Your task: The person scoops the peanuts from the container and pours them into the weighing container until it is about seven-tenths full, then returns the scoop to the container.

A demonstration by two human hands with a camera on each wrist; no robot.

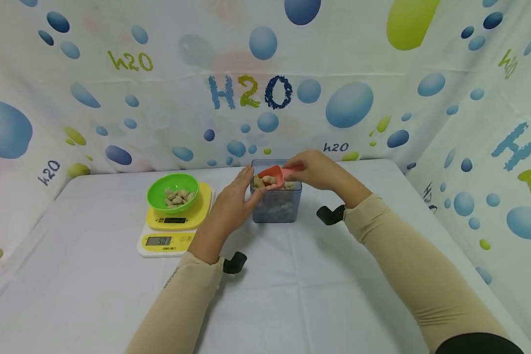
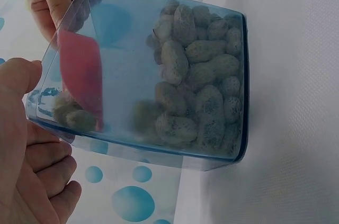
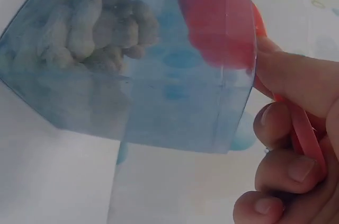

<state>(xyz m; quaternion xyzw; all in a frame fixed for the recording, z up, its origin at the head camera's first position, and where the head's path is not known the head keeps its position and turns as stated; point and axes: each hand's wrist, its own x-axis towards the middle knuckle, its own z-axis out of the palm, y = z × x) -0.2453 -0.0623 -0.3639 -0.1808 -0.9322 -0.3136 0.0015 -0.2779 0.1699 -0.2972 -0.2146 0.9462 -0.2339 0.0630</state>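
Observation:
A red plastic scoop holding a few peanuts is inside the top of a clear bluish container. My right hand grips the scoop's handle at the container's right rim, thumb on one side and curled fingers on the other in the right wrist view. More peanuts fill the lower part of the container, seen through its wall. My left hand rests by the container's left rim, thumb at the front corner and relaxed fingers alongside; the lower fingers are free of the wall in the left wrist view.
Left of the container, a yellow and white kitchen scale bears a green bowl with peanuts in it. Its digital display shows digits. A white cloth covers the table, and a patterned cloth backdrop rises behind.

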